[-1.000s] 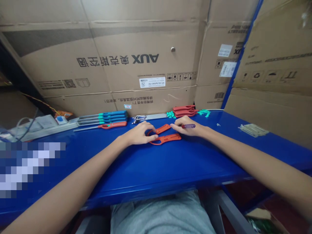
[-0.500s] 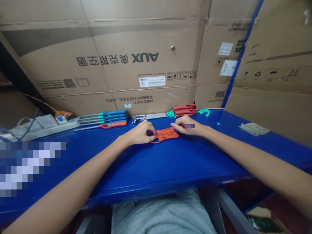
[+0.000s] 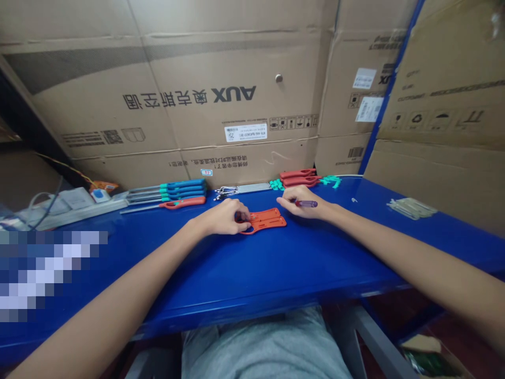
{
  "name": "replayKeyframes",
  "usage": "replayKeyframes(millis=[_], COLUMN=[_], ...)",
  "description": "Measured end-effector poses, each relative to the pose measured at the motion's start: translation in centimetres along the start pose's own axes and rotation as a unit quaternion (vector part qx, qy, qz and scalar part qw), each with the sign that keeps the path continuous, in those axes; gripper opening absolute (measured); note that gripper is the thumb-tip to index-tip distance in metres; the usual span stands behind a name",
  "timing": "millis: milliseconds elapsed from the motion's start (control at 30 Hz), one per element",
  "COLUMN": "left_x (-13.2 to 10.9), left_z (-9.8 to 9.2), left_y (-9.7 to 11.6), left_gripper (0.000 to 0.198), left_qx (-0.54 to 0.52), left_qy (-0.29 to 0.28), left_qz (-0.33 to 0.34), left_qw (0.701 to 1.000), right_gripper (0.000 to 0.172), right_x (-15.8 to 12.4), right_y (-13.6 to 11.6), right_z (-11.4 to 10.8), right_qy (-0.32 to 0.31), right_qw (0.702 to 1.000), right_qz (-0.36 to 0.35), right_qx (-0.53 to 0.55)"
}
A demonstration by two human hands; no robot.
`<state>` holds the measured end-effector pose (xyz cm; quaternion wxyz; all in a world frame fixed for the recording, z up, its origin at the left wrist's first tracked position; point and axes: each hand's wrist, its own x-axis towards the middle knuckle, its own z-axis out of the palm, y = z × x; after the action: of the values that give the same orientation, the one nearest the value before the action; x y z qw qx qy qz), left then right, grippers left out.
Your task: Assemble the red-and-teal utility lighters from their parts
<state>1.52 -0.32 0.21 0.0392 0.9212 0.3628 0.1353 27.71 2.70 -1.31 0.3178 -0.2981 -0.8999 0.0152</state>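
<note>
1. Now, at the left, a white power strip (image 3: 112, 204) and a stack of blue-handled tools (image 3: 185, 188) lie along the cardboard wall (image 3: 177, 58), which limits movement at the back.
2. The left hand (image 3: 224, 217) is narrow: its thumb and fingertips hold the looped ends of two orange shell halves (image 3: 271, 223). Whether it also grips some small part, I cannot tell.
3. These halves lie on the blue table (image 3: 252, 268), between the hands. Compared with one second ago, their spread right ends are now brought together, slotted faces upward. I judge this makes the work more compact.
4. The right hand (image 3: 300, 200), closed around a purple-handled tool (image 3: 309, 203), is just beside those ends, not touching.
5. Farther right, pale strips (image 3: 412, 208) lie well apart. Toward the body, blue surface reaches the near edge, so room there seems easiest.
</note>
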Motion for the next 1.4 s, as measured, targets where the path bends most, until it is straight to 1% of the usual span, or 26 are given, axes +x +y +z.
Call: replayKeyframes(millis=[133, 367, 500, 633, 733, 867, 1033, 1167, 1400], left_x=[0.0, 0.1, 0.0, 0.0, 0.0, 0.0, 0.0, 0.1, 0.1], left_z=[0.0, 0.0, 0.0, 0.0, 0.0, 0.1, 0.0, 0.0, 0.2], left_y=[0.0, 0.2, 0.3, 0.2, 0.2, 0.1, 0.1, 0.1, 0.2], left_gripper=[0.013, 0.013, 0.016, 0.016, 0.015, 0.014, 0.014, 0.014, 0.014], left_qx=[0.002, 0.015, 0.018, 0.015, 0.009, 0.006, 0.022, 0.024, 0.013], left_qy=[-0.001, -0.008, -0.004, -0.005, -0.003, -0.003, -0.004, -0.003, -0.003], left_qz=[0.009, 0.009, 0.003, 0.001, 0.007, 0.015, 0.017, 0.014, 0.008], left_qw=[1.000, 1.000, 1.000, 1.000, 1.000, 1.000, 1.000, 1.000, 1.000], right_gripper=[0.043, 0.044, 0.042, 0.031, 0.026, 0.028, 0.032, 0.035, 0.037], right_x=[-0.1, -0.1, -0.1, 0.0, 0.1, 0.1, 0.2, 0.2, 0.0], right_y=[-0.1, -0.1, -0.1, -0.5, -0.8, -1.2, -1.3, -1.3, -1.7], right_z=[-0.1, -0.1, -0.1, -0.4, -0.7, -0.8, -0.8, -0.5, 0.2], right_qy=[-0.001, -0.012, -0.052, -0.101, -0.107, -0.123, -0.144, -0.130, -0.098], right_qw=[1.000, 0.999, 0.993, 0.973, 0.964, 0.960, 0.960, 0.966, 0.979], right_qz=[0.009, 0.046, 0.084, 0.147, 0.170, 0.182, 0.177, 0.155, 0.082], right_qx=[0.007, 0.022, 0.065, 0.144, 0.172, 0.176, 0.160, 0.159, 0.157])
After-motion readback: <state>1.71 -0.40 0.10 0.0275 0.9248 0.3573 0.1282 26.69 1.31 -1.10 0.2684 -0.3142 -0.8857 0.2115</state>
